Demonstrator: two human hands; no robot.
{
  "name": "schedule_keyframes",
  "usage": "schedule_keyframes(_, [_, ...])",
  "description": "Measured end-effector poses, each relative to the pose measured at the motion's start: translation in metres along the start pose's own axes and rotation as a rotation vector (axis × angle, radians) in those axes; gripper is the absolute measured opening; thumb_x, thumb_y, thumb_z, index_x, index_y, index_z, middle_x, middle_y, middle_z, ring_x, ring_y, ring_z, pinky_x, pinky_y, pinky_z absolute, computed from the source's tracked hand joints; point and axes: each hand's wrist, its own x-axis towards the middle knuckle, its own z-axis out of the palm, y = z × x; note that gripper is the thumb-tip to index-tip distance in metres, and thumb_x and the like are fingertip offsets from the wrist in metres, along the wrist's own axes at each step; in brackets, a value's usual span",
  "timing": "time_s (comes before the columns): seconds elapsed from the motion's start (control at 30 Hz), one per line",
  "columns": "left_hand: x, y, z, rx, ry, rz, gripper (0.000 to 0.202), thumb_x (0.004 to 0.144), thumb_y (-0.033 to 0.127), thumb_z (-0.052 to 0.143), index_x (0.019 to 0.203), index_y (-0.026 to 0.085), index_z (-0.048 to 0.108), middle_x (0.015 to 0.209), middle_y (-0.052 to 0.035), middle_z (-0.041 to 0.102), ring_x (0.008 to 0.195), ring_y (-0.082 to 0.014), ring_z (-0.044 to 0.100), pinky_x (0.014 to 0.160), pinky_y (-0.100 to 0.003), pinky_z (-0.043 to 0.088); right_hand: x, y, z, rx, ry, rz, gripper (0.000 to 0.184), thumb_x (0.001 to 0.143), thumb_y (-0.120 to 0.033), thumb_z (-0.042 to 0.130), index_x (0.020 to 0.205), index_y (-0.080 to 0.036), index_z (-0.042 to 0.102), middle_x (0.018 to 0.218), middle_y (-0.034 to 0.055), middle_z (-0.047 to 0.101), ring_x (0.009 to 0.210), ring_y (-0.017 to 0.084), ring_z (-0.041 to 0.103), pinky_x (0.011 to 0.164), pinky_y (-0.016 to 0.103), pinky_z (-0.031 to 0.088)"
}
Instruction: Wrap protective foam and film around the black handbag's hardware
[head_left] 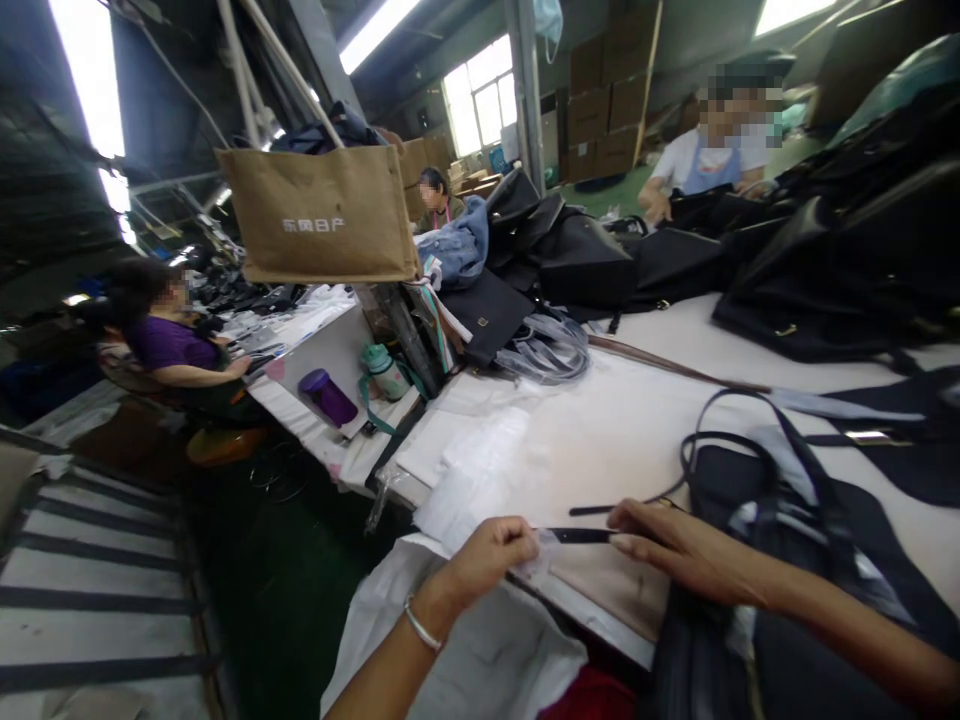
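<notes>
Workshop floor, busy; pale worktable [630, 430] fills the middle, black bags [589, 260] heaped along its far side. Left hand [495, 552] curled, thumb and fingertips pinching clear film [546, 553] right at the front edge. Right hand [675, 548] half open, palm down, thumb and fingers closed on a black strap [585, 536], whose free end points at the left hand and meets the film. Second strap end [589, 511] lies just beyond it, near the right fingertips. Edges: front edge of the table runs diagonally under the left hand; white sack [480, 650] hangs below. Room: bare tabletop past the straps, up to the brown strap [675, 363]. Tight on the right: bag with looped handles [716, 485] sits against the right forearm. White wrapping [480, 465] takes up the space just beyond the left hand.
</notes>
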Motion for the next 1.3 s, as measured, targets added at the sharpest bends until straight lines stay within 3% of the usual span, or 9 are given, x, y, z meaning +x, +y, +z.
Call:
schedule_keyframes(0.13, [0.0, 0.009, 0.014, 0.164, -0.013, 0.05, 0.017, 0.079, 0.029, 0.066, 0.072, 0.014, 0.061, 0.065, 0.0016, 0.053, 0.062, -0.0102, 0.045, 0.059, -0.022, 0.031, 0.017, -0.024, 0.013, 0.233, -0.244, 0.018, 0.034, 0.096, -0.042, 0.036, 0.107, -0.015, 0.053, 0.084, 0.0066, 0.065, 0.067, 0.015, 0.061, 0.06, 0.024, 0.046])
schedule_keyframes(0.2, [-0.002, 0.015, 0.017, 0.246, -0.006, 0.08, 0.018, 0.081, 0.031, 0.063, 0.074, 0.015, 0.062, 0.067, 0.0007, 0.056, 0.064, -0.0115, 0.048, 0.061, -0.022, 0.033, 0.024, -0.031, 0.021, 0.186, -0.195, -0.002, 0.028, 0.095, -0.035, 0.036, 0.101, -0.014, 0.052, 0.079, 0.0064, 0.065, 0.059, 0.012, 0.057, 0.054, 0.022, 0.042])
schedule_keyframes(0.27, [-0.006, 0.019, 0.015, 0.283, 0.042, 0.124, 0.02, 0.084, 0.034, 0.059, 0.078, 0.015, 0.064, 0.075, -0.0018, 0.061, 0.071, -0.0139, 0.053, 0.066, -0.023, 0.037, 0.025, -0.035, 0.021, 0.101, -0.064, -0.016, 0.025, 0.095, -0.033, 0.036, 0.096, -0.014, 0.052, 0.073, 0.0051, 0.064, 0.056, 0.011, 0.054, 0.053, 0.021, 0.038])
schedule_keyframes(0.4, [-0.01, 0.014, 0.002, 0.275, 0.204, 0.135, 0.027, 0.087, 0.04, 0.055, 0.083, 0.015, 0.064, 0.079, -0.0032, 0.065, 0.072, -0.0145, 0.055, 0.068, -0.023, 0.04, 0.011, -0.04, 0.0, 0.171, 0.11, 0.044, 0.03, 0.096, -0.041, 0.035, 0.097, -0.015, 0.051, 0.07, 0.0017, 0.063, 0.051, 0.009, 0.051, 0.05, 0.02, 0.037])
schedule_keyframes(0.57, [-0.005, 0.007, -0.003, 0.255, 0.216, 0.079, 0.027, 0.087, 0.042, 0.056, 0.086, 0.015, 0.062, 0.076, -0.0028, 0.067, 0.072, -0.0149, 0.056, 0.067, -0.023, 0.041, -0.01, -0.044, -0.022, 0.076, 0.071, 0.002, 0.032, 0.094, -0.042, 0.043, 0.082, -0.015, 0.056, 0.062, 0.0, 0.061, 0.05, 0.009, 0.051, 0.052, 0.019, 0.036])
schedule_keyframes(0.9, [-0.002, 0.015, 0.007, 0.351, 0.197, 0.129, 0.025, 0.087, 0.04, 0.056, 0.081, 0.017, 0.06, 0.074, -0.0003, 0.062, 0.068, -0.0146, 0.055, 0.066, -0.023, 0.04, -0.025, -0.042, -0.023, -0.061, 0.057, -0.014, 0.03, 0.093, -0.039, 0.044, 0.083, -0.015, 0.06, 0.06, -0.0003, 0.058, 0.053, 0.009, 0.05, 0.053, 0.019, 0.032])
schedule_keyframes(1.1, [-0.002, 0.016, 0.01, 0.418, 0.195, 0.126, 0.023, 0.085, 0.039, 0.057, 0.083, 0.017, 0.064, 0.077, -0.0014, 0.064, 0.069, -0.0155, 0.055, 0.063, -0.023, 0.039, -0.029, -0.045, -0.027, -0.252, 0.041, -0.093, 0.025, 0.092, -0.034, 0.047, 0.082, -0.016, 0.061, 0.06, -0.001, 0.054, 0.052, 0.009, 0.044, 0.051, 0.021, 0.025])
schedule_keyframes(1.3, [0.0, 0.012, 0.01, 0.471, 0.167, 0.104, 0.024, 0.086, 0.04, 0.056, 0.082, 0.018, 0.064, 0.078, -0.0023, 0.066, 0.073, -0.0172, 0.057, 0.066, -0.024, 0.04, -0.03, -0.042, -0.03, -0.294, -0.013, -0.149, 0.024, 0.092, -0.036, 0.049, 0.082, -0.017, 0.061, 0.058, -0.0023, 0.049, 0.053, 0.009, 0.042, 0.053, 0.021, 0.024])
